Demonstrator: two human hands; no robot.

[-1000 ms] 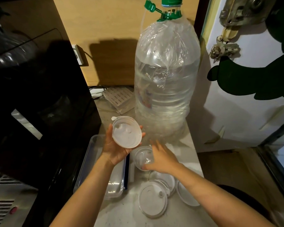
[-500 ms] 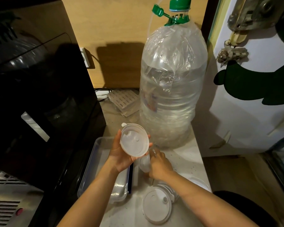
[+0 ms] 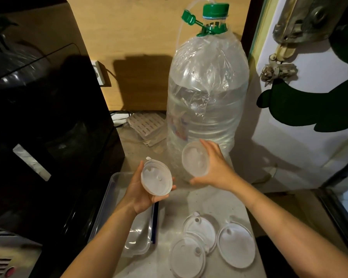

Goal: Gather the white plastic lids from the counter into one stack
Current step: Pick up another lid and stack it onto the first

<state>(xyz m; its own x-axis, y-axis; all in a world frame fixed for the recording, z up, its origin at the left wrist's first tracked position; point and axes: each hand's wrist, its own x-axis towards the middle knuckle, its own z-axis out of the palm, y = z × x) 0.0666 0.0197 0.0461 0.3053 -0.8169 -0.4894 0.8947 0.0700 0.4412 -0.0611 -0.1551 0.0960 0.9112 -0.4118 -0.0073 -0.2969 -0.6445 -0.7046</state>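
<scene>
Above the counter (image 3: 191, 201), each hand clamped on lids.
Your left hand (image 3: 139, 192) pinches a small stack (image 3: 156, 179), your right hand (image 3: 216, 167) one lid (image 3: 195, 159); misalign them and the thin rims may slip, near the water jug (image 3: 206, 93). Three lids (image 3: 209, 244) remain below.

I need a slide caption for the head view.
Each hand holds white lids, left hand, right hand; three lids lie on the counter.

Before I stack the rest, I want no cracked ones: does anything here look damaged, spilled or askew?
No cracks or spills show. The lids on the counter lie loose, two overlapping and one beside them. The left hand holds a small stack, the right hand one lid. The water bottle wears crumpled plastic film.
</scene>
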